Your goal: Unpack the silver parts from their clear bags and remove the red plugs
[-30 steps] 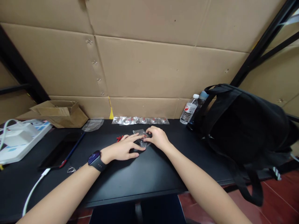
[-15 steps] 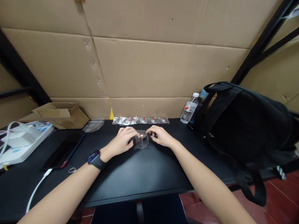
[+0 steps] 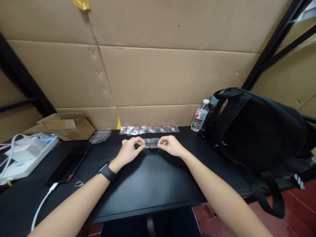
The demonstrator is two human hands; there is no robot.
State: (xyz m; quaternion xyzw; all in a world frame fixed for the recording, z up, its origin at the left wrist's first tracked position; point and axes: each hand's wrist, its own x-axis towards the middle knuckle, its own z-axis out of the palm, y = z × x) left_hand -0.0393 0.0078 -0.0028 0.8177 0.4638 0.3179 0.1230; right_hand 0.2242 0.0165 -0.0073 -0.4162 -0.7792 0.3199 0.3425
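Observation:
A small clear plastic bag (image 3: pixel 151 142) is stretched between my two hands, just above the black tabletop. My left hand (image 3: pixel 130 149) pinches its left end between thumb and fingers. At the right end, my right hand (image 3: pixel 171 145) grips it the same way. Something reddish shows through the film, too small to make out. Behind the hands lies a row of clear packets (image 3: pixel 151 129), each with a round silvery piece and a red mark. Flat by the cardboard wall, left of that row, are clear plastic bags (image 3: pixel 100 135).
On the left are an open cardboard box (image 3: pixel 74 126), a white power strip (image 3: pixel 32 154), a dark phone (image 3: pixel 69 164) on a cable and a small ring-like metal piece (image 3: pixel 79 183). A water bottle (image 3: pixel 199 117) and a black backpack (image 3: pixel 256 135) stand at the right.
Both hands have closed on the bag's ends. The bag, which hung lower with its round piece showing, is now folded or tilted into a narrow strip. The view has shifted slightly.

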